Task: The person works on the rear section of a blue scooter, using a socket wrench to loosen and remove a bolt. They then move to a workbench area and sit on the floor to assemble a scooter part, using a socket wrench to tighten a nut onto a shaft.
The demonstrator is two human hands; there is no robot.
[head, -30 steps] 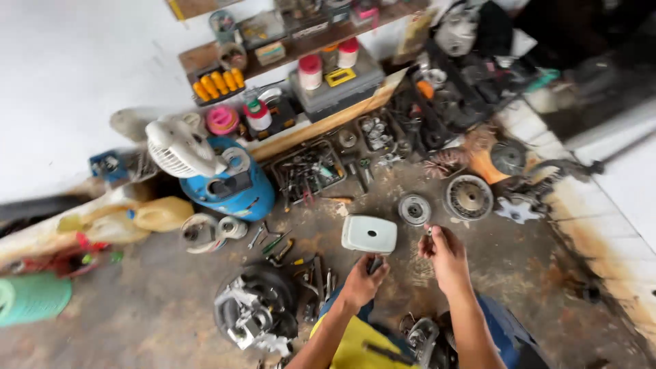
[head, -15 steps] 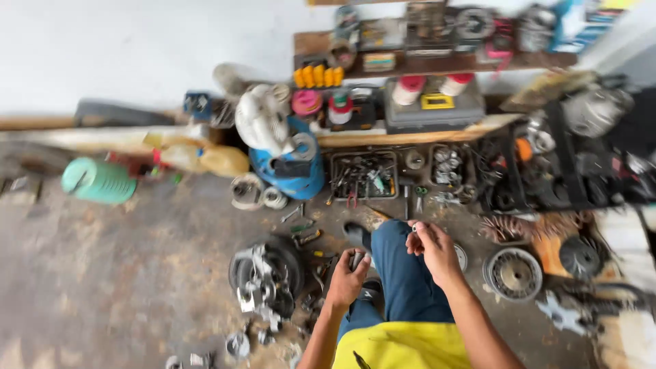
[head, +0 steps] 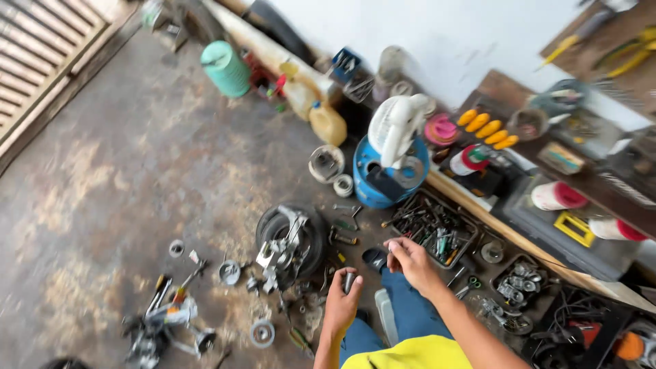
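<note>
Low in the frame's middle, the left hand [head: 339,306] grips a short dark metal cylinder [head: 349,281] upright by its base. The right hand [head: 410,260] pinches something too small to tell. The cylinder looks stiff, weighty, perhaps oily; a grip around its sides suits it.

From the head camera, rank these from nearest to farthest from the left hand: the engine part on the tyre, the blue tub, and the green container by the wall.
Measured from the left hand:
1. Engine part on the tyre, just up and left of the hand.
2. Blue tub, further up, a little to the right, near the wooden bench.
3. Green container, far up and left, by the wall.
</note>
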